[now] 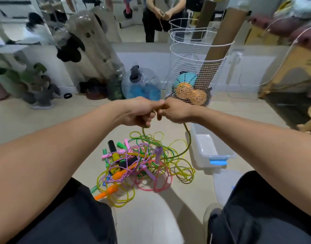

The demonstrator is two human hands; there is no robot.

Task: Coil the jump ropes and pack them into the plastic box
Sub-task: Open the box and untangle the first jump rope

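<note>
Head view: left hand (139, 111) and right hand (174, 110) are up in front of me, knuckles touching, both curled round one olive-yellow rope (187, 138). One strand drops from the left fist, another loops down from under the right, and both run into the pile (144, 161) on the floor between my knees. Pile is a mixed tangle of thin cords (green, yellow, pink, lilac) plus handles in orange, black, pink and purple. Box (211, 148) sits just right of the pile, open, looks empty; its lid (226, 182) seems to lie just nearer me.

Handling guess: cords are light, limp and slick, so they'll snag on each other and spring out of a coil. I'd pull slowly, pinch near a handle, and wind from there. Handles are the only stiff parts worth gripping.
</note>
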